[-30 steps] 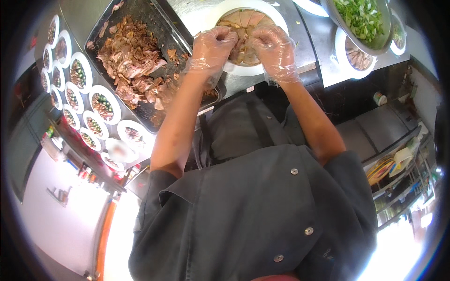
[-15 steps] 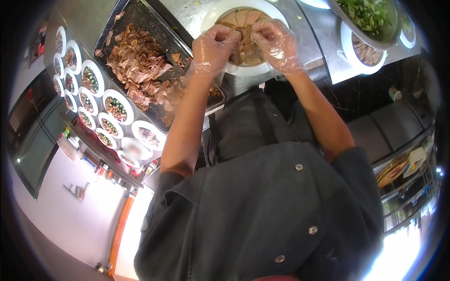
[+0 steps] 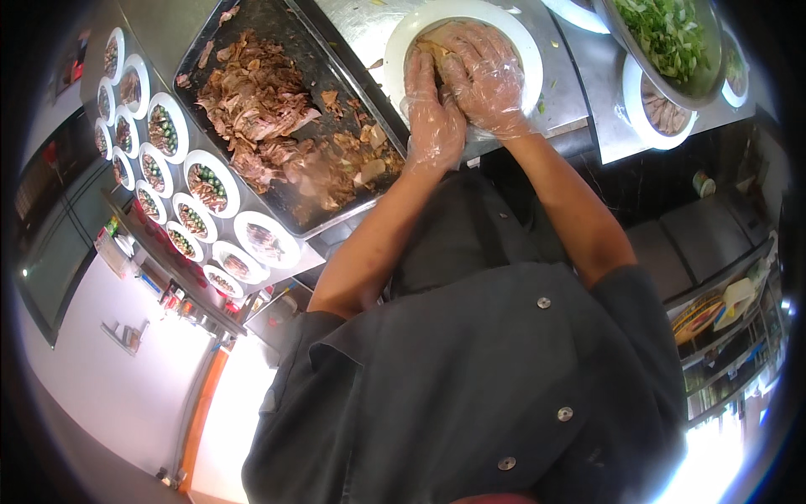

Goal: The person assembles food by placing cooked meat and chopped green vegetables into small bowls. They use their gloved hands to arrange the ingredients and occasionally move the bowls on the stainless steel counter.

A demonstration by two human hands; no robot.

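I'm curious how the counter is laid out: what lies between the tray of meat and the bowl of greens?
In the head view: a white plate under the person's left hand and right hand, then part of another plate beside the bowl.

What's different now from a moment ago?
The left hand and right hand have opened from a pinch and now lie flat over the meat in the white plate. The left hand has come rightward beside the right, its forearm uncovering more of the black tray. Whether anything was released is unclear. The tray and metal bowl of greens look unmoved.
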